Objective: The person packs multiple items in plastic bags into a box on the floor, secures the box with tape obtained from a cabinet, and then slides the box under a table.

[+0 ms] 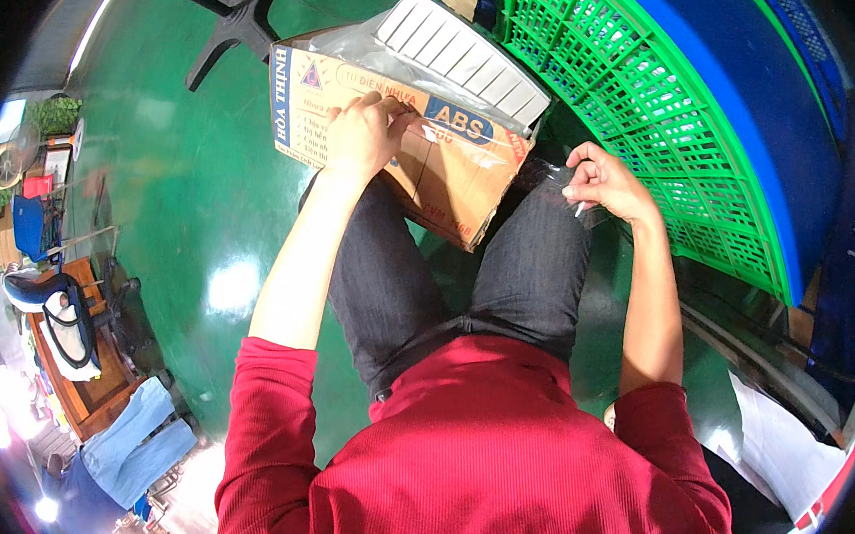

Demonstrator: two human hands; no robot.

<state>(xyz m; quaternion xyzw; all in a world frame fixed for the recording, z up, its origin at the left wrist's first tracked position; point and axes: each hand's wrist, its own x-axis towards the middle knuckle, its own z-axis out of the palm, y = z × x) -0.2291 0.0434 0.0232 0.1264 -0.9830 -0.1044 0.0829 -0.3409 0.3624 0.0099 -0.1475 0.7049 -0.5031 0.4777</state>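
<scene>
An orange-brown printed cardboard box (452, 182) sits tilted at my knees. My left hand (366, 134) is closed over the box, its fingertips pinched together near the upper edge; what they hold, if anything, is hidden. Clear plastic (355, 46) lies along the top of the box, beside a white slatted piece (463, 54). Over my right thigh, my right hand (607, 186) pinches a piece of clear plastic film, with a small white tip showing below the fingers. The film's full shape is hard to make out.
Green plastic baskets (633, 98) and a large blue basket (778, 79) stand close on the right. A black stand foot (237, 29) rests on the green floor (197, 183) ahead. Far left are a wooden table (97, 385) and light blue cloth (140, 441).
</scene>
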